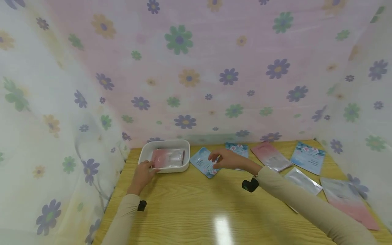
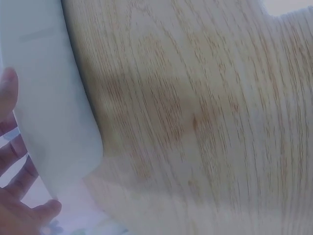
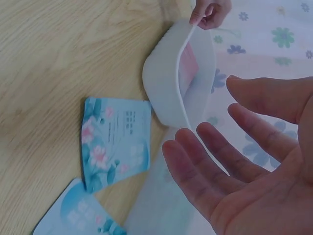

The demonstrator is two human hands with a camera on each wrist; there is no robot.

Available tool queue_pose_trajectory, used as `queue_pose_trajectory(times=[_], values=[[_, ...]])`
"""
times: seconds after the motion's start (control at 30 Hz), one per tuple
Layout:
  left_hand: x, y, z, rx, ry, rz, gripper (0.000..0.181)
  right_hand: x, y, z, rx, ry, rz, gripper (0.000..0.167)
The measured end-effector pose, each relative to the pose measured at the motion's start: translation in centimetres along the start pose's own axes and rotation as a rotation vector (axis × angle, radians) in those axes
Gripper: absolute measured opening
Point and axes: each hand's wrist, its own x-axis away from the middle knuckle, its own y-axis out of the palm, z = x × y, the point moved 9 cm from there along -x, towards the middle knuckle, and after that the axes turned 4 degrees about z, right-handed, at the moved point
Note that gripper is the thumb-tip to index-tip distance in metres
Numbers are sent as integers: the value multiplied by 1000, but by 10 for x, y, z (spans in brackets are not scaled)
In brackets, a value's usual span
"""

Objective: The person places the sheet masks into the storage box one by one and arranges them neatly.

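Observation:
My left hand (image 1: 143, 175) grips the near left rim of a white plastic basket (image 1: 171, 169), fingers inside and thumb outside. A pink-and-silver sachet (image 1: 162, 158) lies in the basket, possibly with others below it. In the right wrist view the left hand (image 3: 213, 12) pinches the rim of the tilted-looking basket (image 3: 161, 78). My right hand (image 1: 226, 159) hovers over a blue floral sachet (image 1: 200, 160) lying right of the basket. Its fingers are spread and loosely bent with nothing between them, as the right hand (image 3: 264, 171) shows in the right wrist view.
Behind the right hand lies another blue sachet (image 1: 237, 147). Farther right are a pink-and-silver sachet (image 1: 271, 156), a blue one (image 1: 307, 158), a silver one (image 1: 303, 180) and a larger silver-and-pink one (image 1: 349, 200). Flowered cloth (image 1: 208, 85) encloses the wooden table (image 1: 183, 211).

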Motion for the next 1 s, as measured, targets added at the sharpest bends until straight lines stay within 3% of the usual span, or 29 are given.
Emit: queue_pose_trajectory(times=[0.27,0.53,0.87,1.0], values=[[0,1,-1,-13,5,-15,26,44,-24,4,48,-18,18,28],[4,-3,4,-8,34,15,26,78,-43,20,10,46,31,29],[3,-6,9,0,61,47,27,114,-80,39,37,-35,123,34],[4,-6,10,3,64,41,27,129,-89,56,-12,90,126,40]])
